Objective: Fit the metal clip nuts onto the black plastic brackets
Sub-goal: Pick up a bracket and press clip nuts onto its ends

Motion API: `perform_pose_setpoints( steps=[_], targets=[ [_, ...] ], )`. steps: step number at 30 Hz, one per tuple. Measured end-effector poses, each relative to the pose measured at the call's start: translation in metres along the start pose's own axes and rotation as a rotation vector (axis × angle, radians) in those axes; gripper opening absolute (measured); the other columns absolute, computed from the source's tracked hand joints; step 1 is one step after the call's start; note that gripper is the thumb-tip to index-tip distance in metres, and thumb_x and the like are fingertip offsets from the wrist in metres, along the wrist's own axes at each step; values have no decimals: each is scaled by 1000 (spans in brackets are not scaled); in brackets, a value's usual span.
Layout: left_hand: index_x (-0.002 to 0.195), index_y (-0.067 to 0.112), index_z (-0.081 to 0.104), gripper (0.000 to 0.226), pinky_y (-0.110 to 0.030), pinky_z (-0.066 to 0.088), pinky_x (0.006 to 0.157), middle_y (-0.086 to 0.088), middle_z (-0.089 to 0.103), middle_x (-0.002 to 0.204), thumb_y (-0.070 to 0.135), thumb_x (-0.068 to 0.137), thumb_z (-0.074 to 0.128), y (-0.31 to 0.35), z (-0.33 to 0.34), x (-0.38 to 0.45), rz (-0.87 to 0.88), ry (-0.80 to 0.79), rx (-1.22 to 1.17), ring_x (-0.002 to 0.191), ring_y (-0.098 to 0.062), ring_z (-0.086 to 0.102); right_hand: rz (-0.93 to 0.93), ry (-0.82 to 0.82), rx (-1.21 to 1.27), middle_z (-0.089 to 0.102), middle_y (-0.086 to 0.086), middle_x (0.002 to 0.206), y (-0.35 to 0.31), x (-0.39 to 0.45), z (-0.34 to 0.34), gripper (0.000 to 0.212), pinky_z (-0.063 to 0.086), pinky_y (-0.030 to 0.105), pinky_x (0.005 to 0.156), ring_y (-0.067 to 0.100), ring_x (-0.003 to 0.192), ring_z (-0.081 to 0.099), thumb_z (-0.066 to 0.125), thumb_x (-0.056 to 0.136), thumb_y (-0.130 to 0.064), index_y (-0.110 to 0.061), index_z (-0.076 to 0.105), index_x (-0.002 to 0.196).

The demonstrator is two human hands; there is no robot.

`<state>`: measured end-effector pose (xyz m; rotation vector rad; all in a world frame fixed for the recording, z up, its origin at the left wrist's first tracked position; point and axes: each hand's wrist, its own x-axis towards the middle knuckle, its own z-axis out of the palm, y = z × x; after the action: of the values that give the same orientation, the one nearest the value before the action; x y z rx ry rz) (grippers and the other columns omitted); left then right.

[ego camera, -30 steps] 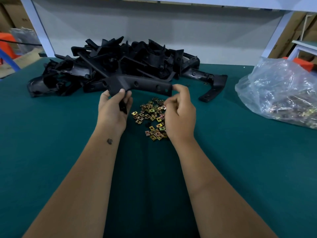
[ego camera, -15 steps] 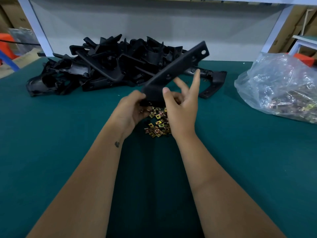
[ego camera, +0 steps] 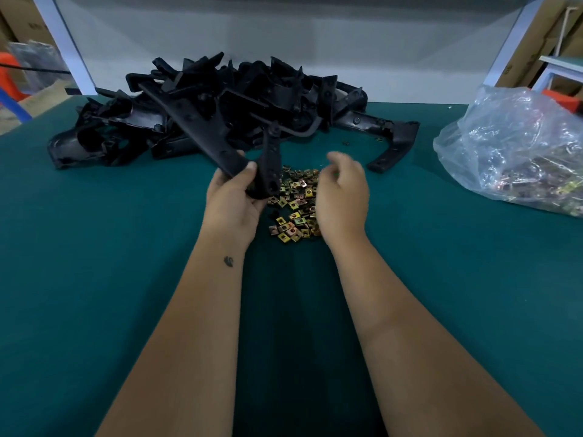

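Green table mat (ego camera: 94, 247); cardboard boxes (ego camera: 550, 42) behind; orange object (ego camera: 568, 100) far right.

On the desk (ego camera: 94, 279), the clip nuts (ego camera: 295, 206) are located in front of the bracket pile (ego camera: 220, 111); the bag (ego camera: 517, 149) is positioned at right.

Bracket in my left hand (ego camera: 232, 200): black moulded plastic bracket (ego camera: 220, 146), matt.
Clip nuts: small square brass-toned metal clip nuts (ego camera: 295, 203), shiny.
Table: teal cloth-like table cover (ego camera: 94, 247), matt.
Bag: clear glossy plastic bag (ego camera: 517, 146).

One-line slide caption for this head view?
Left hand grips a black bracket while right hand hovers over loose clip nuts.
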<state>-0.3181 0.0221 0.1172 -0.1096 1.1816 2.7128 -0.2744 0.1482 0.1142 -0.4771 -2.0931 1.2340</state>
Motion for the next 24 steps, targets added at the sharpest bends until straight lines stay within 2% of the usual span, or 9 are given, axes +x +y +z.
perform_pose_setpoints(
  steps=[3, 5, 7, 10, 16, 20, 24],
  targets=[
    [113, 19, 60, 29, -34, 59, 77, -7, 66, 116, -4, 100, 48, 3, -5, 8, 43, 32, -44, 99, -19, 69, -103, -266, -491, 54, 1, 123, 4, 0, 7, 40, 25, 36, 94, 25, 117, 39, 53, 89, -40, -20, 64, 122],
    [116, 19, 59, 31, -35, 59, 77, -8, 65, 119, -5, 100, 47, 4, -7, 11, 49, 32, -48, 104, -22, 67, -156, -354, -604, 52, -1, 124, 5, -1, 10, 41, 22, 36, 96, 26, 118, 35, 58, 84, -46, -23, 66, 117],
    [118, 15, 56, 30, -38, 59, 80, -10, 64, 119, -5, 99, 47, 3, -5, 13, 37, 51, -41, 106, -24, 66, -178, -338, -569, 55, -3, 122, 5, 0, 10, 32, 21, 35, 94, 26, 118, 36, 62, 85, -41, -26, 69, 112],
    [122, 10, 51, 30, -46, 55, 94, -13, 62, 124, -7, 98, 47, -7, 4, 12, 27, 57, 33, 112, -28, 64, -186, -297, -527, 60, -5, 111, 4, 1, 9, 15, 20, 34, 86, 26, 112, 42, 64, 88, -31, -31, 72, 99],
    [103, 13, 55, 20, -42, 56, 93, -8, 67, 104, -5, 96, 51, -17, 13, 10, 0, -18, 62, 98, -23, 67, -193, -285, -487, 57, -8, 82, 1, 1, 7, 15, 23, 36, 85, 25, 100, 50, 57, 87, -14, -25, 67, 81],
    [108, 9, 52, 19, -42, 58, 86, -10, 66, 103, -4, 95, 53, -13, 7, 18, -26, 1, -18, 95, -26, 67, -235, -350, -486, 49, -13, 79, 2, 1, 8, 19, 23, 37, 85, 18, 94, 41, 59, 82, -28, -30, 50, 66],
    [121, 8, 52, 27, -39, 59, 75, -14, 65, 115, -1, 95, 54, -9, 1, 24, -55, 28, -64, 105, -29, 66, -318, -347, -596, 49, -11, 87, 7, 2, 12, 9, 10, 33, 77, 21, 104, 43, 62, 86, -34, -26, 64, 83]
  ],
)
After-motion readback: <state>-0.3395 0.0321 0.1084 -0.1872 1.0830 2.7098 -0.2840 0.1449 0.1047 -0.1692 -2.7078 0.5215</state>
